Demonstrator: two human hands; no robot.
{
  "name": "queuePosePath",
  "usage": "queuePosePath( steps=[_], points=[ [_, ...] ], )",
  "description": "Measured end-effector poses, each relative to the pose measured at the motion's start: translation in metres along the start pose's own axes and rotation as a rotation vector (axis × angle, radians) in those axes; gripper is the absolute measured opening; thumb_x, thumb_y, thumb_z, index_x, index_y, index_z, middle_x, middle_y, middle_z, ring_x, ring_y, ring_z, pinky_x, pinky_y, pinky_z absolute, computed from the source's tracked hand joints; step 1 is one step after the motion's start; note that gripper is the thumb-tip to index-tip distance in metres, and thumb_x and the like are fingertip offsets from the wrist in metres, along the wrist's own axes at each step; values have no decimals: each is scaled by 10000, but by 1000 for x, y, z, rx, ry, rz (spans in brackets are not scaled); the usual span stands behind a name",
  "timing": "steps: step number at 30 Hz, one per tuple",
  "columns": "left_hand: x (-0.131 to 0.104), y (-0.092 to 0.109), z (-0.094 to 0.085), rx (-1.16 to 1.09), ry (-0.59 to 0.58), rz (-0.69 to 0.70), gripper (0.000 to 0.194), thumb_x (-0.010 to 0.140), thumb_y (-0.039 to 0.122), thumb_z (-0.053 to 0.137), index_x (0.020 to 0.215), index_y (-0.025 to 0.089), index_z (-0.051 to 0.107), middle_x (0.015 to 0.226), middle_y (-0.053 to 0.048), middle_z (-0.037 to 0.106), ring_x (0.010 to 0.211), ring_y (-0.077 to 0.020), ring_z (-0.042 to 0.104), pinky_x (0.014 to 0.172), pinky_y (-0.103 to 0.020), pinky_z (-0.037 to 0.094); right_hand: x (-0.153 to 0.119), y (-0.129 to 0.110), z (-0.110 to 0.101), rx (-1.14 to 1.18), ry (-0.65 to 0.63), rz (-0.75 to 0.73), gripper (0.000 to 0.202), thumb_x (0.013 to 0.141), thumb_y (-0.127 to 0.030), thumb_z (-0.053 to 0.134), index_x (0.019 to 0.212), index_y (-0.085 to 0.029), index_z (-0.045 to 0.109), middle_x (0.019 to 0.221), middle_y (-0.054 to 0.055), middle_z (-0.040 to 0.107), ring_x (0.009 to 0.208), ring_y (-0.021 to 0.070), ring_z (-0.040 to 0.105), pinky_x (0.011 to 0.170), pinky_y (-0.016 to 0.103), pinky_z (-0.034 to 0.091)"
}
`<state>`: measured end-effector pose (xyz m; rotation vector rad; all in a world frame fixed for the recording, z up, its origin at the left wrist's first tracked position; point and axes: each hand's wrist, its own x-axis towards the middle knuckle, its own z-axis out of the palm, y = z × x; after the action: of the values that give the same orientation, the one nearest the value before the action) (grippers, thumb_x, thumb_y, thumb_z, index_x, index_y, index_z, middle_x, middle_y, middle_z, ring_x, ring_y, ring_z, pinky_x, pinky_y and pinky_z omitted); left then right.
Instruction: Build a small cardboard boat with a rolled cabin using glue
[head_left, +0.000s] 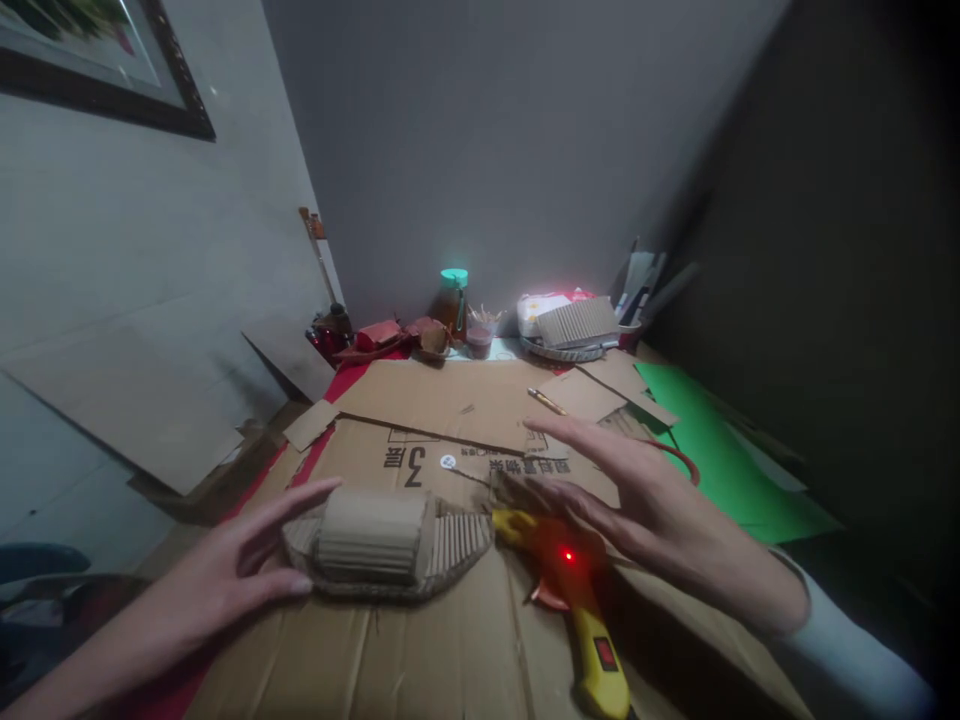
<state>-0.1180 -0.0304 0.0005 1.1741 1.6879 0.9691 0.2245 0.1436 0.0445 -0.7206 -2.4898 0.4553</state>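
A small boat-shaped model of corrugated cardboard (371,540), with a rounded cover over its middle, sits on the cardboard sheet in front of me. My left hand (251,560) grips its left end, thumb at the near side and fingers behind. Just right of the model lies a yellow hot glue gun (600,640) with a lit red light and a red switch; its nozzle end is partly hidden. Over the gun's top, my right hand (630,490) hovers with fingers stretched out and nothing in them.
Flattened cardboard (442,395) with printing covers the table. A pen (546,402), cardboard scraps (585,393) and a green sheet (720,460) lie at the right. Along the wall stand a teal-lidded bottle (454,300), a small cup (478,342) and another corrugated piece (576,322).
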Motion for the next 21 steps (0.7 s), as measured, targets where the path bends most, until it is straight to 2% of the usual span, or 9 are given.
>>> queuePosePath(
  steps=[4, 8, 10, 12, 14, 17, 21],
  points=[
    [7, 16, -2, 112, 105, 35, 562, 758, 452, 755, 1295, 382, 607, 1502, -34, 508, 1406, -374, 391, 1183, -599, 194, -11, 1, 10, 7, 9, -9, 367, 983, -304, 522, 1349, -283, 505, 1325, 29, 624, 1208, 183, 578, 1013, 370, 497],
    [10, 20, -2, -5, 107, -33, 496, 829, 459, 679, 1310, 382, 586, 1507, -53, 501, 1355, -361, 470, 1111, -565, 369, -12, -4, 14, 30, -41, -48, 334, 973, -197, 498, 1292, -272, 562, 1313, 45, 623, 1203, 187, 573, 992, 370, 510],
    [12, 21, 1, -55, 132, -49, 460, 847, 461, 656, 1292, 358, 601, 1498, -73, 508, 1333, -366, 493, 1070, -540, 423, -14, -5, 14, 32, -19, -97, 332, 959, -158, 492, 1264, -255, 578, 1279, 49, 642, 1174, 189, 587, 969, 360, 522],
    [15, 22, 6, -61, 183, -46, 418, 849, 481, 645, 1234, 317, 642, 1420, -92, 584, 1294, -369, 529, 1081, -533, 402, -16, -5, 14, 23, 55, -140, 317, 950, -140, 501, 1237, -249, 579, 1219, 43, 671, 1110, 185, 612, 921, 338, 540],
    [18, 24, 11, -35, 242, -36, 408, 850, 516, 626, 1182, 283, 671, 1309, -102, 662, 1250, -373, 558, 1109, -538, 349, -17, -9, 13, 33, 77, -168, 313, 955, -130, 498, 1227, -267, 569, 1156, 32, 685, 1052, 182, 622, 864, 325, 551],
    [25, 28, 16, 8, 297, 2, 394, 851, 539, 613, 1131, 276, 697, 1275, -84, 681, 1243, -366, 551, 1139, -513, 287, -17, -21, 13, 78, 42, -223, 314, 975, -142, 476, 1242, -292, 544, 1096, 25, 679, 1008, 189, 615, 825, 334, 549],
    [33, 30, 19, 36, 310, 86, 411, 857, 532, 608, 1156, 264, 696, 1311, -78, 663, 1282, -351, 507, 1147, -452, 243, -13, -39, 18, 97, -81, -228, 272, 991, -157, 423, 1208, -253, 557, 1037, 69, 672, 911, 220, 610, 755, 372, 538]
  ],
)
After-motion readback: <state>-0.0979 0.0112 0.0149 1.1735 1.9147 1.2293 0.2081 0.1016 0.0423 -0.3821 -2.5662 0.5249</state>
